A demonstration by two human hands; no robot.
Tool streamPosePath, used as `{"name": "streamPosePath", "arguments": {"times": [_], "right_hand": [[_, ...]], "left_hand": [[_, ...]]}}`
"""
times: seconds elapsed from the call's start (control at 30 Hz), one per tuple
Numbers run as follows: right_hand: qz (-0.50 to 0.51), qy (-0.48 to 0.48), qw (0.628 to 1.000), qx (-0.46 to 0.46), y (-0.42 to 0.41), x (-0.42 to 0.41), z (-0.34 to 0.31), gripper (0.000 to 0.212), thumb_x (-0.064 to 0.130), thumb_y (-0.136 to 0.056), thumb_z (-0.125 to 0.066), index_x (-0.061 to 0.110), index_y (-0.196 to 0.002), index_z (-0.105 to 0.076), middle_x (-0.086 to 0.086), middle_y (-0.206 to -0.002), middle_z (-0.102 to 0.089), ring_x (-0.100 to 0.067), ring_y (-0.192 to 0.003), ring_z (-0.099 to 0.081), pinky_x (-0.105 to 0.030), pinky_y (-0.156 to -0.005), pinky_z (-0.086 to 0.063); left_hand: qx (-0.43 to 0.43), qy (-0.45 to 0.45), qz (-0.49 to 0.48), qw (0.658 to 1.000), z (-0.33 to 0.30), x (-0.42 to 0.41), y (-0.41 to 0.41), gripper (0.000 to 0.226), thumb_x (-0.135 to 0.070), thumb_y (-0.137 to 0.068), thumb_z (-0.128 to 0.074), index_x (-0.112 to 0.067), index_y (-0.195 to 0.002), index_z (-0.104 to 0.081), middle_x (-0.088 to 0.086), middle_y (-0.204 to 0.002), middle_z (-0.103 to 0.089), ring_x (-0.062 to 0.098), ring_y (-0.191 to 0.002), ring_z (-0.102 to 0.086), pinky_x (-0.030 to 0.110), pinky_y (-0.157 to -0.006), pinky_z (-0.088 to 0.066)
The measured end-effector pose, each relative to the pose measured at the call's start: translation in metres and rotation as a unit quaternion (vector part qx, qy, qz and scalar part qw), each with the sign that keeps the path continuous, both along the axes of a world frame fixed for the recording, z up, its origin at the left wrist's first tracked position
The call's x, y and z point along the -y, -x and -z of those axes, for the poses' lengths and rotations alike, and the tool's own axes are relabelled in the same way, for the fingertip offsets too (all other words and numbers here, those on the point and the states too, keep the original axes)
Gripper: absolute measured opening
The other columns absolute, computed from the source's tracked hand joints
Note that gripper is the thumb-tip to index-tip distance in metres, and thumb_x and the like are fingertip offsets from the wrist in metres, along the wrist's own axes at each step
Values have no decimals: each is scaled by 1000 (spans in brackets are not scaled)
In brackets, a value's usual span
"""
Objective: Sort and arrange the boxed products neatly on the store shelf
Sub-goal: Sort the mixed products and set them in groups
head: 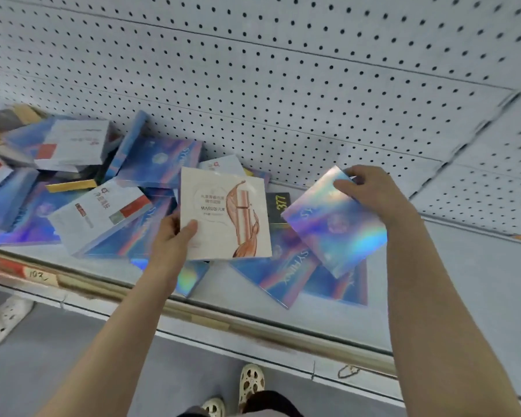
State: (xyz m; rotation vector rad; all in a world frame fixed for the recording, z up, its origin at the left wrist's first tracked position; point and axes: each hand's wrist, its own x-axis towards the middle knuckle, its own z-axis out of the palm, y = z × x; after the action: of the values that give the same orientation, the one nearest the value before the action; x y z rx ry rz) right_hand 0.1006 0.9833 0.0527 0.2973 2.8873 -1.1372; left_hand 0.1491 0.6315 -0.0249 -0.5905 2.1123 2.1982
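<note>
Left hand (pixel 175 236) gripping cream box (pixel 224 213), right hand (pixel 370 191) pinching holographic box (pixel 334 225) (tilted), above cluttered shelf (pixel 448 281)

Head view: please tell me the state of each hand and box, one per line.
Left hand: grips the cream box.
Cream box: lifted, face up.
Right hand: grips the holographic box.
Holographic box: lifted, tilted.
Blue boxes: lying flat on the shelf.

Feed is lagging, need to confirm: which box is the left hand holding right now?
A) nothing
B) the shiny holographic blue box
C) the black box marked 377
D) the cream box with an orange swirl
D: the left hand grips the cream square box with an orange swirl by its lower-left corner, thumb on its face, while the right hand holds the shiny holographic blue box.
</note>
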Motion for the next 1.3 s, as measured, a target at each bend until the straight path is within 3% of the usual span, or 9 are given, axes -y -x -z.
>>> {"name": "streamPosePath", "arguments": {"times": [0.23,0.33,0.43,0.53,0.67,0.77,0.93,1.17,1.3], "right_hand": [[256,135,953,-94,-97,-19,-1,28,27,-92,-64,6,-111,-65,-17,-107,-68,-36,-97,-65,-46,-83,-54],[329,209,910,-142,-153,-12,7,19,23,-93,-63,11,-108,-61,-14,-106,-69,-25,-83,-65,-34,-69,-52],[380,262,869,-180,-212,3,18,13,20,-93,-62,13,-104,-60,-11,-93,-67,-17,-72,-60,-27,-63,-46],[425,270,840,-203,-272,19,28,3,21,-94,-60,18,-96,-61,2,-78,-62,-9,-61,-52,-20,-55,-40],[474,328,786,-223,-350,26,37,5,21,-93,-59,23,-89,-60,4,-76,-63,-13,-67,-58,-20,-56,-43],[514,333,755,-236,-403,16,44,2,22,-95,-58,21,-95,-61,5,-75,-62,-11,-63,-56,-17,-53,-42],[567,328,717,-239,-483,-30,60,12,27,-96,-57,19,-105,-60,-2,-88,-61,-17,-75,-56,-28,-65,-42],[603,264,706,-261,-590,-144,61,21,22,-97,-57,7,-113,-59,-6,-93,-61,-16,-83,-57,-31,-71,-45],[616,245,699,-268,-638,-211,53,5,21,-98,-56,18,-100,-59,-2,-87,-58,-15,-79,-53,-30,-70,-43]], "left_hand": [[-10,-71,107,992,-13,-19,-19,41,3,-92,-48,-23,-124,-49,-8,-109,-68,13,-92,-66,32,-71,-52],[-23,-72,93,993,-17,-32,-33,34,-5,-96,-44,-24,-124,-44,-3,-118,-64,13,-94,-63,34,-78,-50],[-60,-50,120,990,-16,-42,-54,19,-33,-102,-46,-32,-120,-43,-20,-108,-63,-5,-85,-66,16,-64,-54],[-89,-9,173,981,-12,-52,-82,25,-41,-101,-45,-32,-124,-45,-22,-104,-61,-14,-83,-63,7,-62,-50],[-58,-21,236,970,-3,-74,-118,20,-36,-101,-48,-30,-120,-49,-9,-113,-67,1,-92,-68,21,-71,-56],[-21,-44,288,956,0,-100,-146,13,-29,-100,-53,-25,-112,-53,-7,-108,-70,7,-87,-71,28,-67,-59],[11,-56,351,935,0,-170,-203,7,-23,-98,-56,-25,-104,-53,-1,-112,-71,20,-100,-69,42,-84,-57],[2,-57,426,903,4,-315,-297,12,-19,-96,-59,-29,-104,-59,-4,-104,-71,19,-97,-68,54,-92,-53],[-1,-69,453,889,5,-395,-338,13,-23,-96,-59,-31,-107,-59,-4,-108,-71,22,-103,-68,53,-89,-54]]}}
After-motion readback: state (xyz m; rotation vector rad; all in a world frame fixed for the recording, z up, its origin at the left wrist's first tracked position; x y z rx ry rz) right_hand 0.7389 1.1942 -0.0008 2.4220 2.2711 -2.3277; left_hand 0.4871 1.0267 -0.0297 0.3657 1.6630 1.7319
